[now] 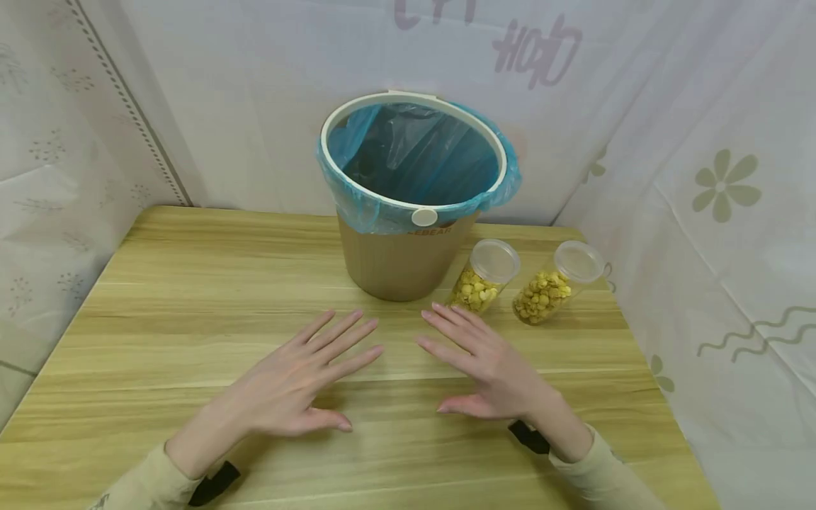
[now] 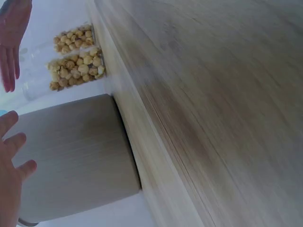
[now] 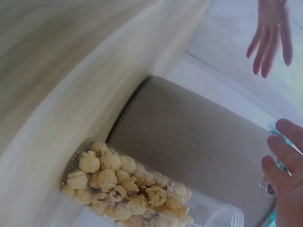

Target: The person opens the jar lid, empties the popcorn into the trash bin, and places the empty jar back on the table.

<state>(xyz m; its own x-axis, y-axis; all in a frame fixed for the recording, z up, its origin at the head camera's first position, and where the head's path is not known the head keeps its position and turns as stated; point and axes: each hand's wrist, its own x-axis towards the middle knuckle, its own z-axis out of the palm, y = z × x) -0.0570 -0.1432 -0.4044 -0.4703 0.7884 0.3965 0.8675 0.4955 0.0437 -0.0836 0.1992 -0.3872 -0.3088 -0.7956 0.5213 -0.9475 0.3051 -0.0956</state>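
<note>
Both hands hover over the wooden table, fingers spread and holding nothing. My left hand [image 1: 293, 386] is left of centre, in front of the trash can [image 1: 401, 262]. To the right, my right hand [image 1: 494, 372] has its fingertips overlapping the base of a clear jar of popcorn [image 1: 474, 287] in the head view. A second popcorn jar [image 1: 545, 294] stands right of the first, and both have pale lids. The brown can is lined with a blue plastic bag [image 1: 363, 212] folded over its rim under a white ring. In the right wrist view the nearer jar [image 3: 128, 184] stands beside the can.
The wooden table [image 1: 159, 297] reaches to white patterned curtains [image 1: 242, 106] behind and at both sides. The can stands near the table's back edge, and the jars stand toward its right edge. A black strap [image 1: 213, 483] shows at the left wrist.
</note>
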